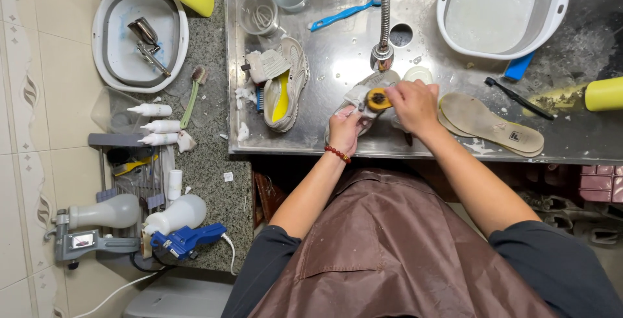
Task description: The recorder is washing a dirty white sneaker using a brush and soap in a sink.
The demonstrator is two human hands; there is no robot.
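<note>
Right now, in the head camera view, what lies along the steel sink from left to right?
White sneaker with yellow lining → left hand on the shoe being scrubbed → right hand → loose beige insole → yellow roll.

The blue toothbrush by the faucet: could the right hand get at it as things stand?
Probably yes, once freed. The blue toothbrush lies in the open on the steel sink, with only the faucet beside it. But the right hand holds a brush on the shoe.

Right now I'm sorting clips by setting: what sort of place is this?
Probably a shoe-cleaning station: a steel sink, a sneaker lying in it, loose insoles and brushes.
</note>
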